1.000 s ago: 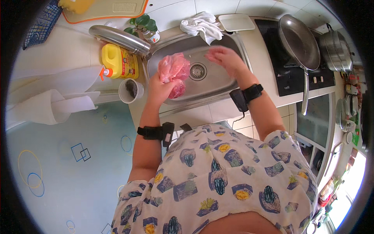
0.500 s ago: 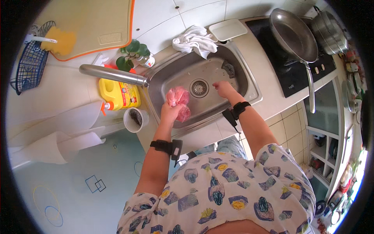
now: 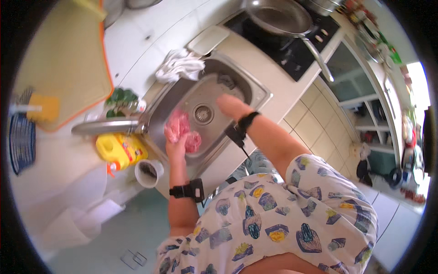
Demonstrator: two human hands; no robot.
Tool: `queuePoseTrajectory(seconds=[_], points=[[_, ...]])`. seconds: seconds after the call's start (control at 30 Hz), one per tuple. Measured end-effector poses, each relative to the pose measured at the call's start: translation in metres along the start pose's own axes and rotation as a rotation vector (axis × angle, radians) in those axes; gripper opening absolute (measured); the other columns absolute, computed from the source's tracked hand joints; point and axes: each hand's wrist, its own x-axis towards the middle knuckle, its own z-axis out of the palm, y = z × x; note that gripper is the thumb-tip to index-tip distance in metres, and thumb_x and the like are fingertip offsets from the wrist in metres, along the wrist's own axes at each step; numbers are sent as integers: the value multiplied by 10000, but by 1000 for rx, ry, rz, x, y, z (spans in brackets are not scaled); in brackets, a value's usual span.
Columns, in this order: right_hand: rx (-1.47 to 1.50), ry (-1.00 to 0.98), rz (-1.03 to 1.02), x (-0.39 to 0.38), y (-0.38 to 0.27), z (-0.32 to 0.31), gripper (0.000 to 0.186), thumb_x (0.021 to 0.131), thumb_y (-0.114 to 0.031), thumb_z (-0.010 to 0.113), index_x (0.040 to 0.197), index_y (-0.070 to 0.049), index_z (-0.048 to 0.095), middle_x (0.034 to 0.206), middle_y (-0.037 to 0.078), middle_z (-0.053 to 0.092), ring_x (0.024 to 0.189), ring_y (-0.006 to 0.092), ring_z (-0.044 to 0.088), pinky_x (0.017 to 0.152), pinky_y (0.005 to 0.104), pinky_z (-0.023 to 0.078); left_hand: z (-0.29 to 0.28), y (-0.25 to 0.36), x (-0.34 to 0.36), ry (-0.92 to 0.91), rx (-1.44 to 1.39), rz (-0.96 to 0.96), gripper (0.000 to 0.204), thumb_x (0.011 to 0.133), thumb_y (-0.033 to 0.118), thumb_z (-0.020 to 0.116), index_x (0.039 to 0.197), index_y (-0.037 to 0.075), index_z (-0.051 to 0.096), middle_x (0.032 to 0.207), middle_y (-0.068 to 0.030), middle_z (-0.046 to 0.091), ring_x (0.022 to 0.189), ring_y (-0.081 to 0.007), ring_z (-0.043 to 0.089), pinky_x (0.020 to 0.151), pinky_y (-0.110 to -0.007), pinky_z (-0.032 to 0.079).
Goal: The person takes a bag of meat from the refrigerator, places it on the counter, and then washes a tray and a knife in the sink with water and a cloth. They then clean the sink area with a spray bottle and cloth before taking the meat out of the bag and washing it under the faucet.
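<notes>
My left hand (image 3: 175,148) is closed on a clear plastic bag of pink raw meat (image 3: 178,124), held at the left side of the steel sink (image 3: 214,93). The bag bulges out on both sides of my fingers. My right hand (image 3: 231,108) is over the sink, to the right of the drain (image 3: 203,113) and apart from the bag. Its fingers are smeared by motion, so what they hold, if anything, does not show. A dark grey rag (image 3: 226,81) lies in the sink's far right corner.
A faucet (image 3: 107,126) reaches left from the sink's edge. Beside it stand a yellow jug (image 3: 121,150) and a white cup (image 3: 149,173). A white cloth (image 3: 180,66) drapes over the far rim. A frying pan (image 3: 279,17) sits on the black cooktop (image 3: 292,57).
The whole view has turned and shifted, so the sink lies further left in the picture. My left hand keeps hold of the bag. My right hand stays near the drain.
</notes>
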Motion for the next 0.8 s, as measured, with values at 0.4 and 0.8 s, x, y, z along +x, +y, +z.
queuePoseTrajectory(seconds=[0.4,0.8], points=[[822,643,499,-212,54,-40,239,927,-115,440,1081,-45,608,854,42,639,646,107,609,567,250,496,-68,-85,17,-113,60,119,603,766,16,658,1324,47,431,1254,-73,526,1055,-207,560,876,-335,484],[1102,1720,872,-486,162,51,255,870,-30,444,1107,0,533,957,81,585,872,164,592,739,262,515,81,82,29,-139,17,490,710,868,100,618,1438,-4,209,1390,-144,396,1214,-234,444,1007,-380,383]])
